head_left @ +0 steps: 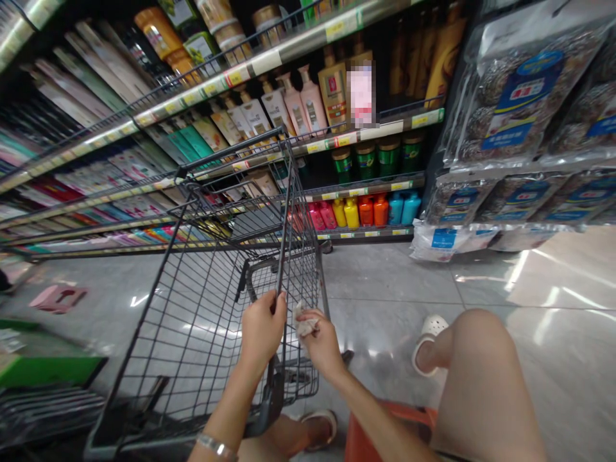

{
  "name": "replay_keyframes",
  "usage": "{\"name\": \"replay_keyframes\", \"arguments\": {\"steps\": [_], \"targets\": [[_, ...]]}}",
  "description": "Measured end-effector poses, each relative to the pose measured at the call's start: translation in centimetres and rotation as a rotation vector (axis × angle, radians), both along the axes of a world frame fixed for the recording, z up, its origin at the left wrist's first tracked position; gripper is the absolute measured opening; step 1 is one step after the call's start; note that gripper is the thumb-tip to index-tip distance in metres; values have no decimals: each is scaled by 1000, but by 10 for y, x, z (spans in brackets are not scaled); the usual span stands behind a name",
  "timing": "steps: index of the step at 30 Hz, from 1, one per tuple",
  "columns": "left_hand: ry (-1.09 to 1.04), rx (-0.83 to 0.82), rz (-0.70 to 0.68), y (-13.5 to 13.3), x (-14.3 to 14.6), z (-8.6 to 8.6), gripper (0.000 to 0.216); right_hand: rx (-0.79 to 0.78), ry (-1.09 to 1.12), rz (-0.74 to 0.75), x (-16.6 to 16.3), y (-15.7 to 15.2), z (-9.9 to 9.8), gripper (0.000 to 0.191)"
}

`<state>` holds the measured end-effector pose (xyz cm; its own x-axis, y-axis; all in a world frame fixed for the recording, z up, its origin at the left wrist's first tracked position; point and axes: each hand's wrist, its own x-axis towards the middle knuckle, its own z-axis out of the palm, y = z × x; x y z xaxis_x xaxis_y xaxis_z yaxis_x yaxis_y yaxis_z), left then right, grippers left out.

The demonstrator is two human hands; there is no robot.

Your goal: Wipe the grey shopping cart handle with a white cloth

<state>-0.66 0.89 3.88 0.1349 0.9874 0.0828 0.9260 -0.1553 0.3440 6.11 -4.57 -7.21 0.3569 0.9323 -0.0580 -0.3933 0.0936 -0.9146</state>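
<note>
A dark wire shopping cart point(202, 301) stands in front of me, its basket showing only bare mesh. My left hand point(262, 324) is closed around the top rail on the cart's right side. Just to the right, my right hand point(321, 340) pinches a crumpled whitish cloth point(305, 323) against the outside of the cart's mesh wall. Part of the cloth is hidden by the fingers.
Shelves of bottles point(308, 106) and green jars point(366, 157) rise behind the cart. Packs of steel wool scrubbers point(522, 96) hang at the right. A pink stool point(58, 298) and a green box point(52, 366) are at the left. An orange-red stool point(366, 431) is below me.
</note>
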Motion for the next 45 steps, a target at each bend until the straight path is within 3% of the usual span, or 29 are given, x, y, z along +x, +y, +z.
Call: {"name": "replay_keyframes", "arguments": {"steps": [6,10,19,29,35,40,45], "targets": [[6,-10,-4,-2,0,0,33,0,60,43,-10,-35,19,31],[-9,-13,-3,-2,0,1,33,-17,82,17,-13,-35,20,29],[-11,-22,-3,-5,-1,3,33,-55,-5,-169,-8,12,1,22],[-17,-38,-2,-6,0,4,33,-196,133,-239,5,113,-38,16],[-31,-39,3,-6,0,3,33,-167,178,-167,7,119,-49,28],[-40,-37,7,-5,0,3,34,-15,-62,-76,12,102,-48,40],[-57,-31,11,-5,1,4,34,67,-339,-3,27,92,-40,28]]}}
